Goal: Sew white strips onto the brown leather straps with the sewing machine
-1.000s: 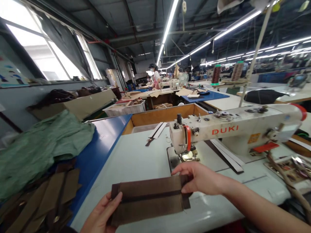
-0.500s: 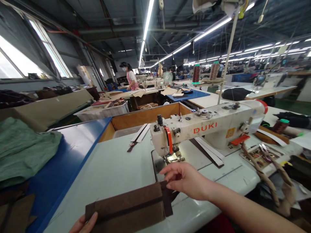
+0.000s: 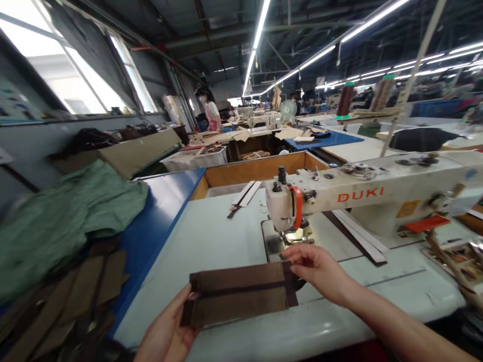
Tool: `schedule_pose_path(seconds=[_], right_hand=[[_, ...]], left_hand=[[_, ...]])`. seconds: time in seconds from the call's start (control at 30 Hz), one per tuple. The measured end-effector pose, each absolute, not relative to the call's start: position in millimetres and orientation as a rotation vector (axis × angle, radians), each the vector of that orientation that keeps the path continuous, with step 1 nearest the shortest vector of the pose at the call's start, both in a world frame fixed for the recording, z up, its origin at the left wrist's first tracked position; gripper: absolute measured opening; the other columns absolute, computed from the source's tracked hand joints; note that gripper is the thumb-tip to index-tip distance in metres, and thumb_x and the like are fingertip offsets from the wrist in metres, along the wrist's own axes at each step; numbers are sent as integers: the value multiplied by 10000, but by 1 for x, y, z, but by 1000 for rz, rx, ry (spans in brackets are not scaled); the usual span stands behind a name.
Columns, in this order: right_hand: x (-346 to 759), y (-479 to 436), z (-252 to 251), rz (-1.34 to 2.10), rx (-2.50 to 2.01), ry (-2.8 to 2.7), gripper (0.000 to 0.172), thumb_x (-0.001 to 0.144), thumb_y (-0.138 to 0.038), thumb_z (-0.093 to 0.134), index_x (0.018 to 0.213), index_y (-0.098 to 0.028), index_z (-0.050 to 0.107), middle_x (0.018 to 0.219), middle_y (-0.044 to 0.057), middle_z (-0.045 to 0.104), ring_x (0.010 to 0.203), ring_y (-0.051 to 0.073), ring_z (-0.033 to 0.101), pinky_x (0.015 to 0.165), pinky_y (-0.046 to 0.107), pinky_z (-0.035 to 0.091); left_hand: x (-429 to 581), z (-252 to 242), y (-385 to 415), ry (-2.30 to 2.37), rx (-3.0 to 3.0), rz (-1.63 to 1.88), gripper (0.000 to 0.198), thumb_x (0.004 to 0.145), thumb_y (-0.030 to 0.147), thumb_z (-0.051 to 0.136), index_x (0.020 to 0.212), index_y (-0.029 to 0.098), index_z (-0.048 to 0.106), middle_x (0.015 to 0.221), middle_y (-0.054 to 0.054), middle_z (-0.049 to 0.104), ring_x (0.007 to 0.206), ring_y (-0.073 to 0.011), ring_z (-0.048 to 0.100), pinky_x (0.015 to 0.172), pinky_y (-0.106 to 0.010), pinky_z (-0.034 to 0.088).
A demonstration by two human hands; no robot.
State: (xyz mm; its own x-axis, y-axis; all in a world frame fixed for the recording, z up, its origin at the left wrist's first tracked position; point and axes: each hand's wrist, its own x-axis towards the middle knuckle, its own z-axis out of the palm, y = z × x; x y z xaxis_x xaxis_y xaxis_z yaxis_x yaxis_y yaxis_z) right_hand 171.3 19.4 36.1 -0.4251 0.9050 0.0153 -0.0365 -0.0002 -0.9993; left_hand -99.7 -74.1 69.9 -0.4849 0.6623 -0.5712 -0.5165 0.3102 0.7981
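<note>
Left hand (image 3: 166,322) and the left end of one brown panel (image 3: 241,303) are now sitting higher and nearer the sewing machine (image 3: 362,196) than in the earlier frame, the panel lying more level across the view; the view itself is turning leftward, showing more of the green cloth (image 3: 68,226). Brown panel: being held in front of the machine, over the pale tabletop (image 3: 219,236), clear of the presser foot (image 3: 296,237). Condition: dark middle strip (image 3: 241,290) running lengthwise, dark end pieces (image 3: 291,281) showing at both ends, all seemingly joined already; whether any stitching is still lacking, the view is not telling. Left grip: closing on the left end, thumb and fingers around its edge. Right hand (image 3: 320,271): pinching the right end narrowly, close before the foot. Outward: white-and-dark strips (image 3: 245,195) lying behind the panel, further strips (image 3: 354,236) lying beneath the machine arm; similar brown pieces (image 3: 86,286) heaping at left beside the blue tabletop (image 3: 162,196); one co-worker (image 3: 212,114) standing in the background.
</note>
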Motion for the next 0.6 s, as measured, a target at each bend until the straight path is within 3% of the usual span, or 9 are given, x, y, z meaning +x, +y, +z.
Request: schedule_pose_path(seconds=[0.17, 0.27, 0.37, 0.47, 0.6], right_hand=[[171, 24, 18, 1485, -1018, -1594, 291, 680, -345, 712, 924, -191, 681, 765, 13, 651, 719, 173, 607, 678, 310, 495], [167, 27, 12, 1476, -1022, -1629, 291, 683, -348, 693, 928, -192, 679, 776, 19, 653, 721, 179, 613, 683, 310, 502], [161, 27, 8, 1452, -1032, -1681, 286, 706, -339, 651, 951, -192, 670, 786, 29, 665, 733, 190, 628, 693, 314, 514], [155, 23, 9, 1331, -1055, -1784, 265, 752, -302, 577, 977, -190, 661, 810, 46, 677, 740, 200, 642, 700, 328, 530], [160, 11, 13, 889, -976, -1961, 253, 831, -223, 505, 1034, -208, 654, 1037, 86, 679, 957, 220, 646, 885, 361, 510]], left_hand=[[-100, 79, -80, 1389, 132, 1427, 176, 925, 245, 507, 852, 166, 647, 637, -6, 661, 532, -158, 663, 512, -257, 555], [-104, 80, -85, 1332, 173, 1393, 222, 925, 327, 518, 898, 160, 662, 678, -31, 677, 599, -177, 684, 549, -265, 555], [-107, 73, -87, 1347, 260, 1360, 216, 812, 343, 676, 932, 164, 671, 775, -52, 713, 724, -209, 704, 612, -275, 551], [-113, 63, -87, 1450, 462, 1303, 397, 630, 357, 819, 952, 173, 677, 823, -53, 732, 807, -238, 702, 646, -278, 534], [-141, 70, -81, 1670, 652, 1366, 450, 609, 432, 787, 966, 183, 674, 809, -51, 731, 815, -261, 696, 699, -332, 536]])
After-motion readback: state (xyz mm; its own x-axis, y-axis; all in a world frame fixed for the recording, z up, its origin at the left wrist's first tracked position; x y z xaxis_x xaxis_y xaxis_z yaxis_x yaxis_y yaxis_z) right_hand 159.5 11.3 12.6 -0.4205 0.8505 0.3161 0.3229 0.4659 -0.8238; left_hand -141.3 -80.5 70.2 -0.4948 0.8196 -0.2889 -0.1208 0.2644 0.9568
